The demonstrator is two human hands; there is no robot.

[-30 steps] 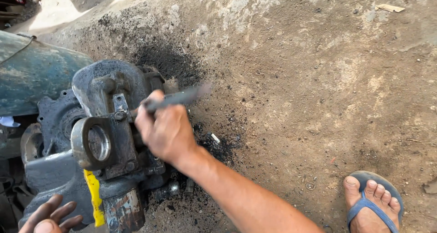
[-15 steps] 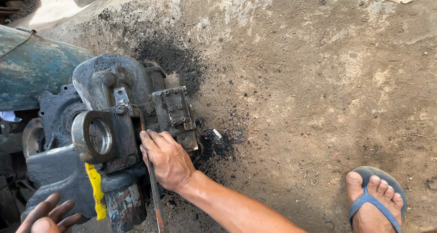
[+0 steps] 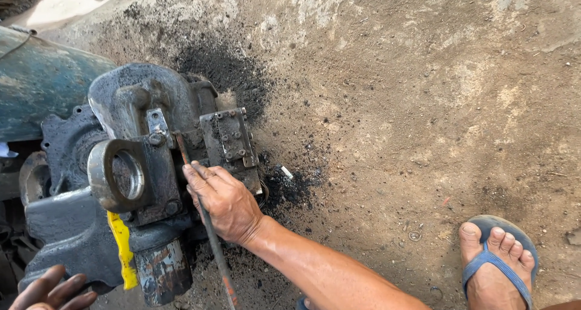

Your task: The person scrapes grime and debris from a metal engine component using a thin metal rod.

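The right hand [image 3: 227, 204] was closed around a thin metal rod [image 3: 209, 237], its tip pressed into a seam of the greasy machine housing [image 3: 139, 183] — prying or scraping, seemingly mid-step; the next move called for steady leverage. The left hand [image 3: 51, 289], fingers spread loosely, rested at the housing's lower edge.

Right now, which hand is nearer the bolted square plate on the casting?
Right. The right hand sits just below the bolted square plate, gripping a thin rod. The left hand is far off at the lower-left edge.
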